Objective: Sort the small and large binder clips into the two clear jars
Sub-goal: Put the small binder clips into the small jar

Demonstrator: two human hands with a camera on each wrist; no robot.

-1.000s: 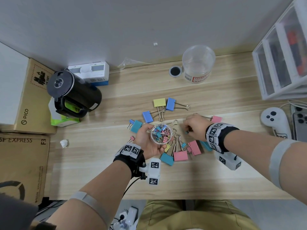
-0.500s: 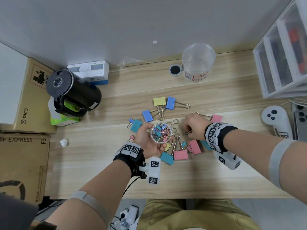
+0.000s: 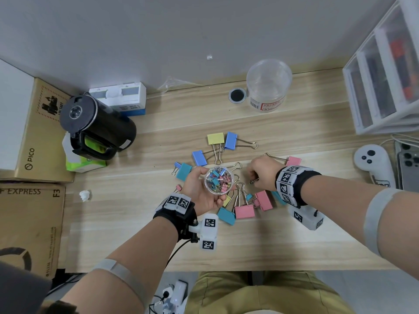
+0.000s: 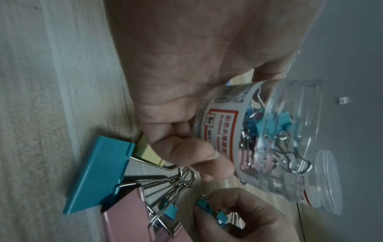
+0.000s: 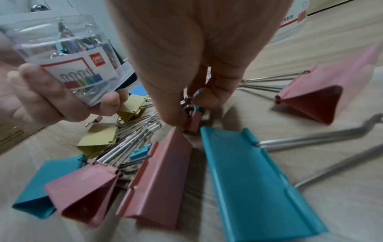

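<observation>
My left hand grips a small clear jar of small coloured clips and holds it mouth-up just above the table. In the left wrist view the jar shows its red-and-white label. Just right of it, my right hand hovers low over the table, fingers curled. It pinches a small teal clip, and a small pink clip sits at its fingertips. Large clips ring both hands: yellow, blue, pink and teal. The large clear jar stands open at the back.
A black kettle and cardboard boxes stand at the left. White drawers, a white controller and a phone are on the right. A round black lid lies beside the large jar. Bare wood runs along the table's near edge.
My right hand has shifted slightly left, toward the small jar, staying curled over the small clips. The left hand and its jar have hardly moved.
</observation>
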